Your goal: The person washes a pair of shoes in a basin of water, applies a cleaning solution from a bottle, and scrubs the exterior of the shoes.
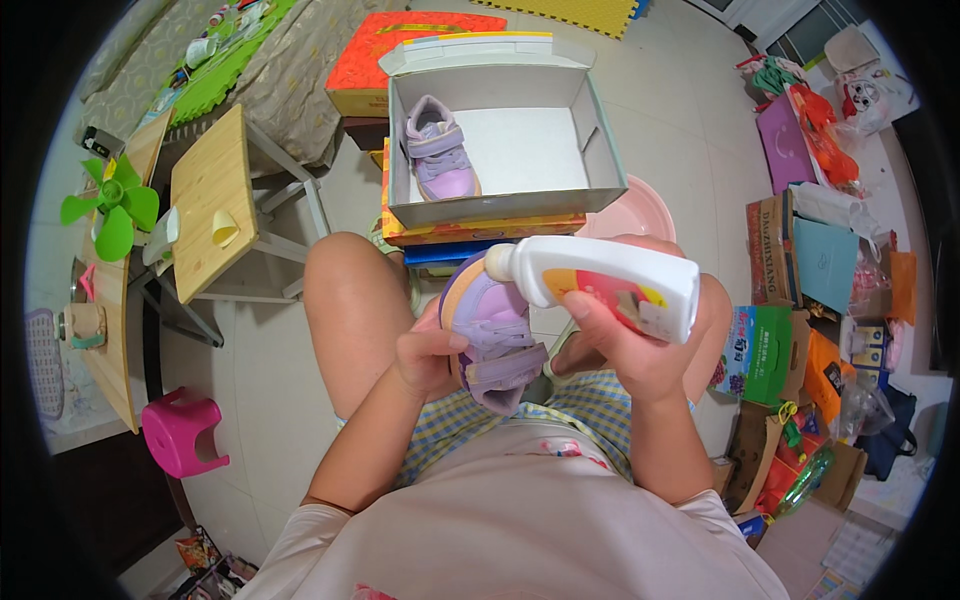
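My left hand (429,352) holds a small purple and pink child's sneaker (493,330) by its sole, toe pointing away from me. In my right hand (637,337) is a white plastic squeeze bottle (611,277) with a red and yellow label, tipped on its side. Its cream-coloured tip (496,262) is at the sneaker's toe; whether anything comes out cannot be made out. Beyond my knees stands an open cardboard shoebox (517,199), its lid folded back. The matching sneaker (441,154) lies in the box's left part.
Under the shoebox are stacked flat boxes (480,231), with a red box (375,56) behind and a pink basin (649,210) to the right. A wooden folding chair (210,202) and a pink stool (180,433) stand left. Cartons (772,352) and bags line the right side.
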Available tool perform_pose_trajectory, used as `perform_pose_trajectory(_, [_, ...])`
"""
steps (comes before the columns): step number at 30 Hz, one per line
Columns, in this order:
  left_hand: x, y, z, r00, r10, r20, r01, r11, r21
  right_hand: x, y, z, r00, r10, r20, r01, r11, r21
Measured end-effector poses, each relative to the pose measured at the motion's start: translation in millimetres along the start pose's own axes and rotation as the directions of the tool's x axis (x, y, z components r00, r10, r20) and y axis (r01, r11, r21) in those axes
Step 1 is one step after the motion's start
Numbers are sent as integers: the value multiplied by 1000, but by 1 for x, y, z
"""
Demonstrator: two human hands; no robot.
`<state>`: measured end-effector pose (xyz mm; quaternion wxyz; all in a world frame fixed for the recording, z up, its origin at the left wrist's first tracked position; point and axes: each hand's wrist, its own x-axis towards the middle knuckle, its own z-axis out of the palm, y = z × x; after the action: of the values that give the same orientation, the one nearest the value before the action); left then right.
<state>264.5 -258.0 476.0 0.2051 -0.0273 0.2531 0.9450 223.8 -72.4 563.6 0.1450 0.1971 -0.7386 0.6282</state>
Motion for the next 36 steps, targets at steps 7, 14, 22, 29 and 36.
perform_pose_trajectory(7, [0,0,-11,997,-71,44,70,997,25,1,-11,-8,967,242,-75,-246,967,-60])
perform_pose_trajectory(14, [-1,-3,-20,998,-52,44,51,998,33,-1,4,0,999,5,39,-8,996,83])
perform_pose_trajectory(22, [5,-1,-17,989,-75,129,79,996,-29,-1,-3,-10,991,114,-68,-110,992,60])
perform_pose_trajectory(29, [-3,-7,-41,986,-37,163,91,936,-340,-7,11,-3,999,28,37,-29,999,21])
perform_pose_trajectory(36, [0,0,-41,978,-184,98,208,860,-466,-2,7,6,999,-17,-42,19,999,49])
